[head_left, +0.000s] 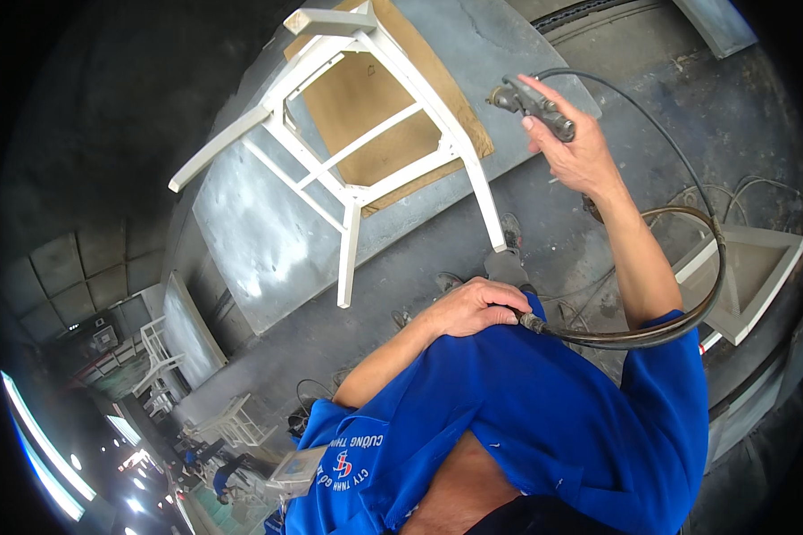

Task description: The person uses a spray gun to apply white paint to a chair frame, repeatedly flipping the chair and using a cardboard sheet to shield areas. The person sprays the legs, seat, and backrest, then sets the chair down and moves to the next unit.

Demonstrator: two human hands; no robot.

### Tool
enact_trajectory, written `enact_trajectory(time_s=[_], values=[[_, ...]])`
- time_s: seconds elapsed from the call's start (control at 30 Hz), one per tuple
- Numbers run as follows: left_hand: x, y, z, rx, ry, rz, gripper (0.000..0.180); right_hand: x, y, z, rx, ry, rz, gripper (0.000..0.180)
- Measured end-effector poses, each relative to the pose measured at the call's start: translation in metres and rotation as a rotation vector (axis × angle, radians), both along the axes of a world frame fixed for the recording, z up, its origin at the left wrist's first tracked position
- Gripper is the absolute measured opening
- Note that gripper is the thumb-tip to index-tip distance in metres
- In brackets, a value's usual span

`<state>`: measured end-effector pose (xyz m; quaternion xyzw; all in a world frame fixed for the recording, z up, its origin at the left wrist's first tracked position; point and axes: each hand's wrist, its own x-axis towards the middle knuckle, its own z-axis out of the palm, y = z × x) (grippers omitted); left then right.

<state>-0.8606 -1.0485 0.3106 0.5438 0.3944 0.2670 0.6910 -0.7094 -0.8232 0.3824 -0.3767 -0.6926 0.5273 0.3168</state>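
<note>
My right hand (577,150) is raised and grips a metal spray gun (533,103), its nozzle facing a white wooden chair (348,134). The chair lies upside down with its legs sticking out, on a brown board (459,111) over a grey paint-stained platform (259,232). My left hand (477,308) is closed around the dark hose (687,303) near my chest, at a metal fitting. The hose loops from there out to the right and up toward the gun. I wear a blue short-sleeved shirt (544,419).
A white unfinished furniture part (758,276) stands at the right beside cables on the grey floor (598,241). More white chairs (165,357) and grey panels are stacked at the lower left, with a person in blue (227,473) far off near bright lights.
</note>
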Motion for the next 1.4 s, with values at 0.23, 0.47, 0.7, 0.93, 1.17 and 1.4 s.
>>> enact_trajectory(time_s=[0.23,0.47,0.7,0.93,1.17,1.4], values=[[-0.001,-0.013,-0.003,0.060,-0.022,-0.071,0.027,-0.008,-0.027,0.041,0.251,-0.023,0.038,0.053],[-0.007,-0.026,-0.012,0.156,-0.113,-0.114,0.027,0.016,-0.098,0.033,0.241,-0.226,0.174,0.064],[-0.043,-0.059,-0.018,0.223,-0.142,-0.152,0.026,0.012,-0.157,0.024,0.011,-0.448,0.079,0.064],[-0.122,-0.143,-0.037,0.286,-0.163,-0.138,0.025,-0.073,-0.220,0.030,0.487,-0.416,-0.099,0.054],[-0.175,-0.216,-0.054,0.268,-0.254,-0.074,0.026,-0.186,-0.236,0.070,0.402,-0.479,-0.051,0.050],[-0.200,-0.254,-0.064,0.283,-0.259,0.049,0.028,-0.277,-0.264,0.084,0.404,-0.480,0.200,0.051]])
